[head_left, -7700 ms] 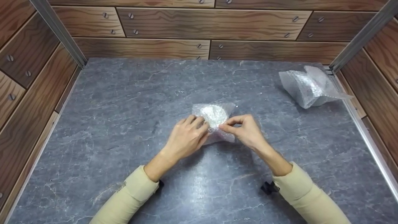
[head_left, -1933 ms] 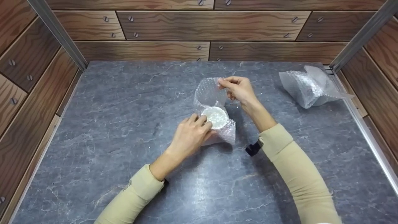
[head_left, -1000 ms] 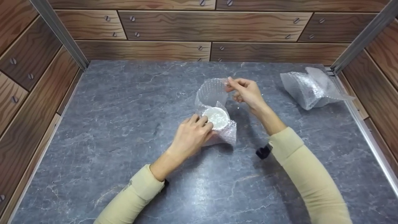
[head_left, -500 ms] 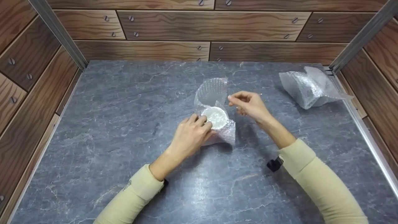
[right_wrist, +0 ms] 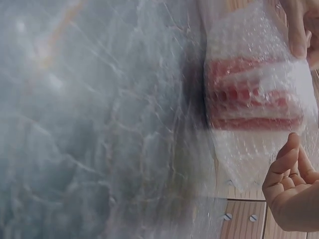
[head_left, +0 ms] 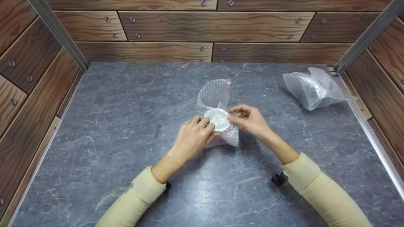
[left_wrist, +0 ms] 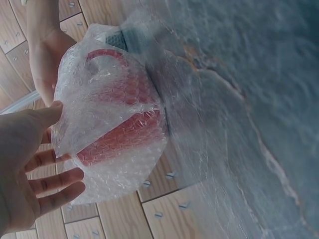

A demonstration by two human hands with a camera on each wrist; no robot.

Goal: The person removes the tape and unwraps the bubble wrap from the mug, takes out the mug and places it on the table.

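Observation:
A red mug stands upright on the table, loosely wrapped in bubble wrap. Its round white top faces up in the head view, and its handle shows through the wrap in the left wrist view. My left hand holds the wrapped mug at its left rim, thumb on the near side and fingers curled over the top. At the right rim is my right hand, thumb and index finger slightly apart, fingertips touching or very near the wrap. Beyond the mug, a curved flap of wrap stands up by itself.
Another bubble-wrapped bundle lies at the far right corner of the grey marbled table; its contents are hidden. Wood-patterned panels and metal posts enclose the back and sides.
My right hand has let go of the far flap and come down to the mug's right rim. Since the oldest frame, the flap has been lifted away from the top. My left hand stays put.

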